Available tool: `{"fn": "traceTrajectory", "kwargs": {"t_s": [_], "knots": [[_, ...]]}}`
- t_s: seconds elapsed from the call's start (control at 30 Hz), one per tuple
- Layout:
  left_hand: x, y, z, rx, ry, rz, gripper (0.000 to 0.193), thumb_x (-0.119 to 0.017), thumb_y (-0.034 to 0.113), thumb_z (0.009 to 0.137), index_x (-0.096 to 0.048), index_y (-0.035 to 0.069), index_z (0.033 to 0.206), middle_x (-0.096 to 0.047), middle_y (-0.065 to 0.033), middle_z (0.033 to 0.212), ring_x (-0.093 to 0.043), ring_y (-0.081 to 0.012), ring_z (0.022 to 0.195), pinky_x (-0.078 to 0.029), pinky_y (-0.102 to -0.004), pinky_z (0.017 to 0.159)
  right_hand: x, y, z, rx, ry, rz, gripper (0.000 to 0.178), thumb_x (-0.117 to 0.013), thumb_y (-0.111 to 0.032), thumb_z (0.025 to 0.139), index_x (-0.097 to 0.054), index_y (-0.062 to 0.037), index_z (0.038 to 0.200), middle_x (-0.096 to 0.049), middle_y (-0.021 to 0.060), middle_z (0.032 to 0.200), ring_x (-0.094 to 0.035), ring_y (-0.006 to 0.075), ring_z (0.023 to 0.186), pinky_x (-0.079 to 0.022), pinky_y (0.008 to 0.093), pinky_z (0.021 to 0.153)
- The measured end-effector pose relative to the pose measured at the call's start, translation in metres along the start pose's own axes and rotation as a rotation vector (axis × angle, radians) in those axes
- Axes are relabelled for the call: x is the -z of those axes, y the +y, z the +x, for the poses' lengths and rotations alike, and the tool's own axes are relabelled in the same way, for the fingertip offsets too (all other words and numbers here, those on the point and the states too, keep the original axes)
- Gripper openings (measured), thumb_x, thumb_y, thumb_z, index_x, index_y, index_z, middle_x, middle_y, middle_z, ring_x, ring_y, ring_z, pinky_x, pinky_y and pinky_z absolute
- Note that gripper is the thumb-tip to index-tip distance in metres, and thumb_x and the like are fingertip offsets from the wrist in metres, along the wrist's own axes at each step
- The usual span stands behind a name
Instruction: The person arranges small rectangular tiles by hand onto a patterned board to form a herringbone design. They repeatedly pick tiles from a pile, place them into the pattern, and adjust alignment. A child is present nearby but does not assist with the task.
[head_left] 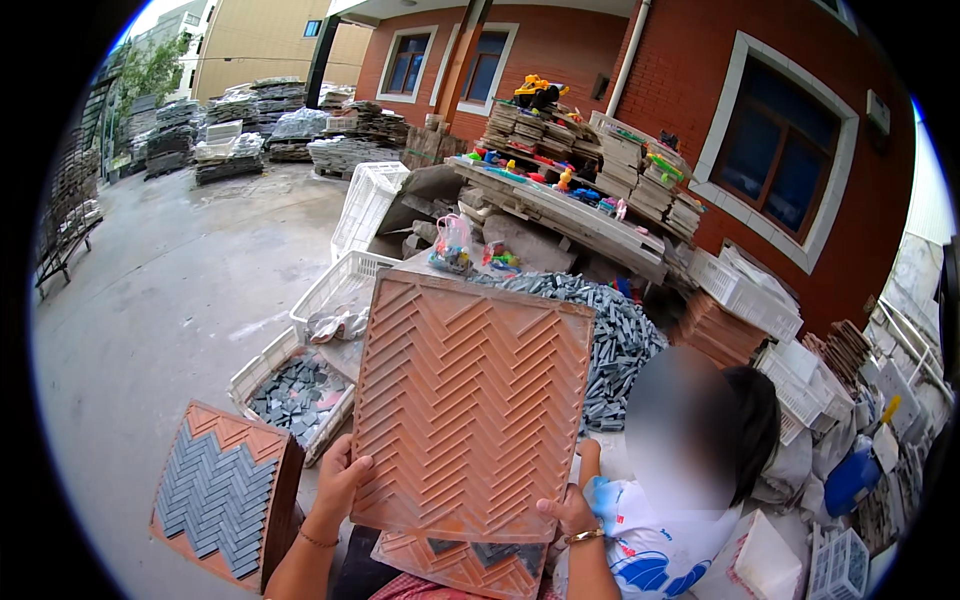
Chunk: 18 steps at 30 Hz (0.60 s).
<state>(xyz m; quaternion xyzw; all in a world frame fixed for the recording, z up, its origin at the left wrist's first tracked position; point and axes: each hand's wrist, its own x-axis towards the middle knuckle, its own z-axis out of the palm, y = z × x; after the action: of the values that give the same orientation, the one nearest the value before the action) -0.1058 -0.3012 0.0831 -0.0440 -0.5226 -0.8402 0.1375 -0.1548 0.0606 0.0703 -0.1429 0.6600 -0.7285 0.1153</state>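
Observation:
Between my hands an orange-brown tray with raised herringbone ridges stands tilted up, its slots bare of tiles. My left hand grips its lower left edge, thumb on the face. At the lower right edge my right hand pinches it the same way. A second orange tray lies below it over my lap, with a few dark grey tiles in it; the rest is hidden. To the left stands a stack of such trays, the top one partly filled with grey strip tiles in herringbone.
Behind the tray spreads a heap of grey strip tiles. A white crate holds loose dark pieces. A person sits close at my right. Toys lie on a stacked-board bench; more crates stand by the brick wall.

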Motion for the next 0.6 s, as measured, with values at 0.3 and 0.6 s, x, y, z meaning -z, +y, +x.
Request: {"fn": "traceTrajectory", "kwargs": {"t_s": [0.3,0.6], "knots": [[-0.002,-0.009,0.0,0.044,0.01,0.041,0.023,-0.059,0.014,0.088,-0.051,0.0,0.105,-0.048,0.0047,0.077,-0.041,-0.0025,0.062,-0.033,-0.0172,0.054,-0.004,0.0,-0.008,0.006,0.103,0.055,0.045,-0.072,-0.021,0.077,-0.055,0.0053,0.11,-0.059,0.0055,0.098,-0.055,0.0122,0.085,-0.045,0.0268,0.073],[-0.017,-0.059,0.046,0.193,0.062,0.265,0.038,-0.039,0.037,0.099,-0.057,0.003,0.095,-0.051,-0.0011,0.077,-0.047,-0.0094,0.073,-0.042,-0.0248,0.064,-0.087,-0.085,-0.023,0.322,-0.247,0.039,0.081,-0.062,-0.053,0.082,-0.041,0.008,0.13,-0.054,0.015,0.119,-0.052,0.0211,0.107,-0.04,0.0341,0.094]]}}
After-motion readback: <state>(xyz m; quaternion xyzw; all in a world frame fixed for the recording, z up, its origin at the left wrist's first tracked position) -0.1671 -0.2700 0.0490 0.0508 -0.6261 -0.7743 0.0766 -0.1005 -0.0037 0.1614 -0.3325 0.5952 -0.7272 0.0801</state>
